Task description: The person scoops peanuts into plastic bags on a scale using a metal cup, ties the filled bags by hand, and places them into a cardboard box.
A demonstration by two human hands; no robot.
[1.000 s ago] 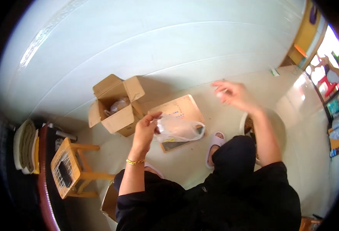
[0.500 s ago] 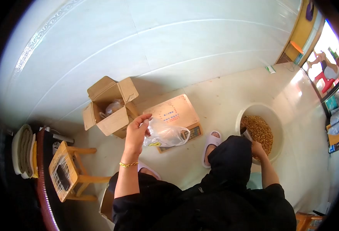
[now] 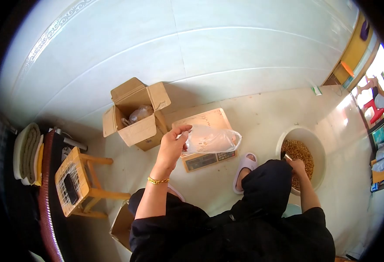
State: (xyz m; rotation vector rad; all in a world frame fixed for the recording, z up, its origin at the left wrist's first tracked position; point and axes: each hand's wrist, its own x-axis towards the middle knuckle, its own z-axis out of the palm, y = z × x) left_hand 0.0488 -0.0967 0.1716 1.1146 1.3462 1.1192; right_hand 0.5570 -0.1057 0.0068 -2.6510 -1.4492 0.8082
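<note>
My left hand (image 3: 172, 146), with a gold bracelet at the wrist, pinches one end of a clear plastic bag (image 3: 210, 139). The bag hangs over a scale (image 3: 209, 160) whose top is covered by a flat cardboard sheet (image 3: 213, 118). My right hand (image 3: 297, 167) is closed round a metal scoop (image 3: 286, 156) at the near-left side of a large pale tub (image 3: 317, 150). Brown nuts or beans (image 3: 301, 153) lie in the tub; their exact kind is too small to tell.
An open cardboard box (image 3: 141, 133) holding plastic bags stands by the wall. A wooden stool (image 3: 83, 185) with a dark phone (image 3: 71, 188) is at left. Another box (image 3: 121, 225) sits near my legs. A person (image 3: 381, 99) is visible at far right.
My right hand has come down from above the floor to the tub and now grips the scoop. My left hand still holds the bag over the scale. The camera view has shifted slightly.
</note>
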